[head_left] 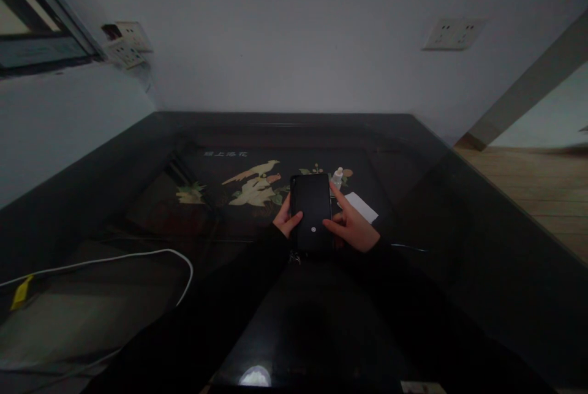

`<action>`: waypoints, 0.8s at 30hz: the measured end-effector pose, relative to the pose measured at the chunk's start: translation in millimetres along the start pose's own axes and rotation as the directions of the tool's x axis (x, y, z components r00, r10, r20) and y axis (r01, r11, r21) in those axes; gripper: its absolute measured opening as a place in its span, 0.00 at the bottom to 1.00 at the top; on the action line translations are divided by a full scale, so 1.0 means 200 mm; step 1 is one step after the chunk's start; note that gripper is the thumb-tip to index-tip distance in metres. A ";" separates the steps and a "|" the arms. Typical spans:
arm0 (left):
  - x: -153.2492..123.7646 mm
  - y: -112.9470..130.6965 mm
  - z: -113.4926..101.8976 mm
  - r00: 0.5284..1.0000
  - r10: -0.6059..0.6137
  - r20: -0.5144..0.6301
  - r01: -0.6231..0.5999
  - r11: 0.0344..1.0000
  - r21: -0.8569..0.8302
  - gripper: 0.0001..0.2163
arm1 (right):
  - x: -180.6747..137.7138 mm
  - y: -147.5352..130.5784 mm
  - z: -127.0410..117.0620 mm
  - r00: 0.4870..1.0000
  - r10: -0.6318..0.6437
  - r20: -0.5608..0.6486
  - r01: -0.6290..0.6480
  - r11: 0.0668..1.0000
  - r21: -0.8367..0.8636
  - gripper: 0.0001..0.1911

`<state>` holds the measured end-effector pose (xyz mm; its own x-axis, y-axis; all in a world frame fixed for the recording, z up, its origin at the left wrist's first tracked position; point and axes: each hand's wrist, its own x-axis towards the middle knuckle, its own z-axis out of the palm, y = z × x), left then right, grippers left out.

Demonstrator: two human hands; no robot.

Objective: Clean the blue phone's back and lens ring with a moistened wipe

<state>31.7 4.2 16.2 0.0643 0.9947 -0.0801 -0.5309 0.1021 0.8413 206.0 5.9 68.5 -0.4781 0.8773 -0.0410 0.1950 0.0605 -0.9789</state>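
A black phone [311, 207] is held upright above the dark tabletop, its screen dark with a small pale mark near the bottom. My left hand [286, 220] grips its left side, the thumb lying over the front edge. On the right side, my right hand [353, 227] closes on it with the index finger stretched along the edge and the thumb on the front. A small shiny trinket [294, 257] shows under its lower left corner; whether it is attached I cannot tell. Just behind my right hand are a small translucent bottle [337, 177] and a white paper [362, 206].
The glossy black table [395, 155] bears a bird-and-flower picture [254, 192]. A white cable [114, 257] with a yellow tag [21, 293] curves at the left. Wall sockets [452, 34] are at the back right, with more sockets [128, 43] in the left corner.
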 end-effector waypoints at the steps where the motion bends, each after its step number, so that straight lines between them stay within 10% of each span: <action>1: 0.00 0.00 0.00 1.000 0.002 0.002 -0.002 1.000 -0.003 0.43 | 0.00 0.00 0.00 1.000 -0.001 0.009 0.001 1.000 -0.010 0.44; 14: 0.01 -0.04 -0.01 0.994 0.066 0.089 -0.075 0.992 0.100 0.45 | 0.00 -0.05 0.00 1.000 0.011 0.007 -0.007 0.926 -0.377 0.43; 24: 0.03 -0.05 -0.04 0.973 0.193 0.128 -0.220 0.940 0.260 0.41 | 0.00 -0.03 0.04 0.999 0.044 0.002 -0.042 0.977 -0.209 0.46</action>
<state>29.6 10.1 3.4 0.0682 0.9860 0.1524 -0.2940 -0.1261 0.9474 197.0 1.7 72.9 -0.4711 0.8780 -0.0841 0.3899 0.1218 -0.9128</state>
